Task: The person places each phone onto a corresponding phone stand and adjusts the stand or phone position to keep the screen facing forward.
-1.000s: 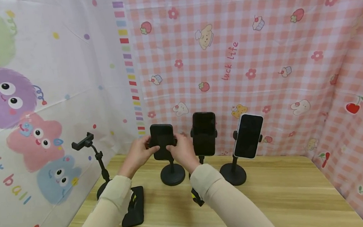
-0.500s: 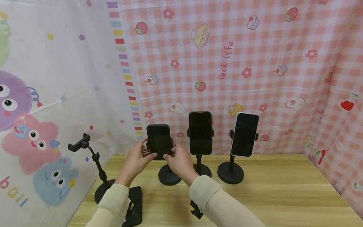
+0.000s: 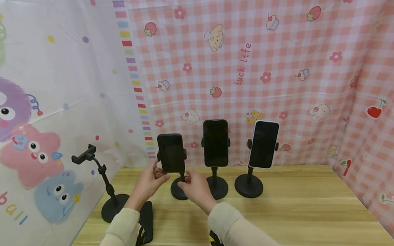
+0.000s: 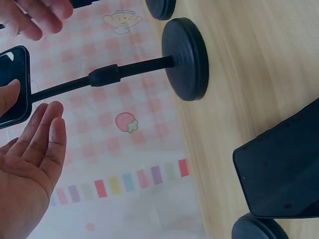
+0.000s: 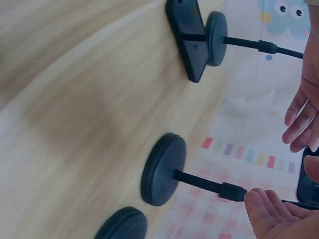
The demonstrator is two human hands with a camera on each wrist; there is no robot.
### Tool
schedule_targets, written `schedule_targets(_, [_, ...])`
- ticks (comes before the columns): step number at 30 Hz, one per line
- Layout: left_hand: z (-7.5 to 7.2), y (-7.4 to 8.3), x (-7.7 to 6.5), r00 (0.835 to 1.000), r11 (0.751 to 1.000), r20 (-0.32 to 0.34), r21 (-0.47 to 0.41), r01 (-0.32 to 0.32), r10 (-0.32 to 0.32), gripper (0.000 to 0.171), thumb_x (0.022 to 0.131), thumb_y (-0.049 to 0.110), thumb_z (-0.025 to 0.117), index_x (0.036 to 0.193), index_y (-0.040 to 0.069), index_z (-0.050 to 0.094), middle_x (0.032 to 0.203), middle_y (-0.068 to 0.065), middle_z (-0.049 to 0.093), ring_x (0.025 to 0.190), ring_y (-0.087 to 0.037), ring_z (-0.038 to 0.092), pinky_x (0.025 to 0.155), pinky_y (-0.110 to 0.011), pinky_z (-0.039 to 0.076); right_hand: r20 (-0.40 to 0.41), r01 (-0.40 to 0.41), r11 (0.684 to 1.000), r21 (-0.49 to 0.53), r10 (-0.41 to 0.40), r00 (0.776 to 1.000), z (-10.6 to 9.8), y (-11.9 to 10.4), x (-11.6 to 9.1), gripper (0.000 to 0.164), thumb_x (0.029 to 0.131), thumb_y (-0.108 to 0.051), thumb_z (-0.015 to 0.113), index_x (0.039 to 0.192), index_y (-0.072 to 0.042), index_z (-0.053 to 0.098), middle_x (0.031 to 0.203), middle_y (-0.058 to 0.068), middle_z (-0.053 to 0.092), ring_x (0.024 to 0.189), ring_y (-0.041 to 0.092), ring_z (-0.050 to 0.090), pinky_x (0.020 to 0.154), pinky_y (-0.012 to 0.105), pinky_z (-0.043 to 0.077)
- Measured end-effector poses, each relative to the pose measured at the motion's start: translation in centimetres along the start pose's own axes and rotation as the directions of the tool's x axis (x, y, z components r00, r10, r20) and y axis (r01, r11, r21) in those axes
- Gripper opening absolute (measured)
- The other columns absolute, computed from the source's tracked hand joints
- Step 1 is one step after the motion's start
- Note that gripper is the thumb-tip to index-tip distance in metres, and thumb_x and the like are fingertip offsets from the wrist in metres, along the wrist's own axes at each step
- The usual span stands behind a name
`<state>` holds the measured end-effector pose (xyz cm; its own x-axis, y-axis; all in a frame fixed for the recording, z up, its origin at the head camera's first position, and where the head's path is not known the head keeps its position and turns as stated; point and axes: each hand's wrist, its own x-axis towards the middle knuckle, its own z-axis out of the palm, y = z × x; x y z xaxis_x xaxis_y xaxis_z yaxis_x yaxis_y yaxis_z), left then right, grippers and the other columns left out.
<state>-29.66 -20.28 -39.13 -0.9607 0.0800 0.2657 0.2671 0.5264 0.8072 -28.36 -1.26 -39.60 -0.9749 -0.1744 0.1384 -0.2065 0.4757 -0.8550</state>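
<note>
In the head view, a black phone [image 3: 171, 153] stands upright in the clamp of a black phone stand [image 3: 178, 194]. My left hand [image 3: 149, 181] is at the phone's lower left edge; in the left wrist view its thumb [image 4: 9, 97] touches the screen side while the fingers stay extended. Near the stand's stem is my right hand [image 3: 197, 187], below the phone. The right wrist view shows its fingers [image 5: 264, 204] nearly straight beside the stem [image 5: 207, 184]; whether they touch it I cannot tell.
Two more stands hold a black phone [image 3: 216, 143] and a white-edged phone [image 3: 263, 144] to the right. At left stands a phone holder with no phone [image 3: 86, 155]. A black phone [image 3: 148, 225] lies on the wooden table [image 3: 299, 207], partly behind my left sleeve.
My right hand has come off the phone's right side and moved down beside the stem. The left hand has slid lower along the phone. The head view has shifted slightly.
</note>
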Motion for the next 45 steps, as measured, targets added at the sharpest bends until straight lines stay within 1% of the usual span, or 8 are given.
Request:
schedule_targets(8, [0.4, -1.1, -0.3, 1.000, 0.999, 0.026, 0.038, 0.003, -0.004, 0.067, 0.094, 0.012, 0.069, 0.149, -0.002, 0.035, 0.108, -0.015, 0.069, 0.096, -0.029, 0.068, 0.085, -0.047, 0.054, 0.046, 0.002, 0.997, -0.079, 0.002, 0.999, -0.4, 2.2, -1.2, 0.050, 0.093, -0.025, 0.071, 0.134, 0.000, 0.058, 0.117, 0.016, 0.066, 0.107, 0.031, 0.064, 0.087, 0.047, 0.053])
schedule_targets(18, [0.4, -1.8, -1.1, 0.999, 0.989, 0.028, 0.141, 0.033, -0.037, 0.050, 0.094, 0.018, 0.069, 0.136, -0.004, 0.053, 0.116, -0.020, 0.065, 0.105, -0.036, 0.064, 0.089, -0.050, 0.051, 0.082, 0.110, 0.972, -0.208, -0.095, 0.992, -1.9, 5.6, -2.3, 0.043, 0.090, -0.021, 0.073, 0.124, 0.004, 0.064, 0.113, 0.021, 0.067, 0.101, 0.035, 0.066, 0.086, 0.050, 0.052])
schedule_targets(23, [0.3, -2.2, -1.6, 0.994, 0.980, 0.056, 0.181, 0.084, -0.096, 0.051, 0.096, 0.024, 0.067, 0.137, -0.002, 0.054, 0.129, -0.025, 0.058, 0.116, -0.040, 0.058, 0.093, -0.052, 0.049, 0.095, 0.092, 0.958, -0.273, -0.069, 0.993, -3.0, 6.8, -2.6, 0.044, 0.089, -0.021, 0.071, 0.123, 0.006, 0.064, 0.118, 0.022, 0.066, 0.109, 0.039, 0.062, 0.092, 0.052, 0.049])
schedule_targets(28, [0.1, -2.7, -2.0, 0.990, 0.969, 0.086, 0.230, 0.087, -0.109, 0.053, 0.096, 0.028, 0.067, 0.136, -0.005, 0.054, 0.132, -0.027, 0.057, 0.116, -0.042, 0.057, 0.093, -0.054, 0.047, 0.116, 0.080, 0.931, -0.357, -0.040, 0.992, -4.3, 8.1, -2.9, 0.046, 0.090, -0.027, 0.072, 0.121, 0.006, 0.065, 0.118, 0.020, 0.067, 0.111, 0.040, 0.061, 0.094, 0.052, 0.048])
schedule_targets(33, [-0.1, -3.0, -2.4, 0.989, 0.945, 0.087, 0.317, 0.085, -0.118, 0.053, 0.095, 0.029, 0.067, 0.132, -0.007, 0.057, 0.130, -0.026, 0.059, 0.116, -0.044, 0.056, 0.094, -0.055, 0.046, 0.135, 0.095, 0.892, -0.441, -0.039, 0.990, -5.7, 9.7, -3.1, 0.047, 0.088, -0.029, 0.075, 0.119, 0.006, 0.067, 0.115, 0.021, 0.067, 0.110, 0.041, 0.061, 0.093, 0.053, 0.048])
schedule_targets(37, [-0.1, -3.3, -2.7, 0.989, 0.915, 0.078, 0.394, 0.081, -0.122, 0.051, 0.094, 0.028, 0.069, 0.129, -0.007, 0.059, 0.127, -0.025, 0.061, 0.113, -0.042, 0.059, 0.093, -0.056, 0.046, 0.138, 0.082, 0.886, -0.456, -0.021, 0.990, -6.9, 10.7, -3.4, 0.044, 0.089, -0.024, 0.075, 0.118, 0.007, 0.066, 0.116, 0.022, 0.066, 0.112, 0.042, 0.060, 0.095, 0.054, 0.046])
schedule_targets(41, [0.0, -3.5, -3.0, 0.984, 0.876, 0.077, 0.472, 0.104, -0.158, 0.053, 0.092, 0.029, 0.071, 0.129, -0.006, 0.059, 0.124, -0.024, 0.063, 0.109, -0.040, 0.061, 0.090, -0.056, 0.048, 0.103, 0.057, 0.872, -0.486, -0.007, 0.995, -8.2, 11.4, -4.0, 0.044, 0.088, -0.024, 0.076, 0.118, 0.006, 0.066, 0.117, 0.022, 0.066, 0.113, 0.042, 0.059, 0.096, 0.054, 0.046])
schedule_targets(45, [-0.1, -3.8, -3.0, 0.976, 0.830, 0.078, 0.542, 0.129, -0.203, 0.054, 0.091, 0.031, 0.072, 0.129, -0.005, 0.059, 0.124, -0.024, 0.063, 0.109, -0.042, 0.061, 0.089, -0.058, 0.047, 0.059, 0.044, 0.832, -0.554, -0.013, 0.998, -9.8, 12.4, -4.9, 0.044, 0.086, -0.025, 0.077, 0.115, 0.006, 0.067, 0.113, 0.024, 0.065, 0.107, 0.043, 0.061, 0.093, 0.054, 0.047])
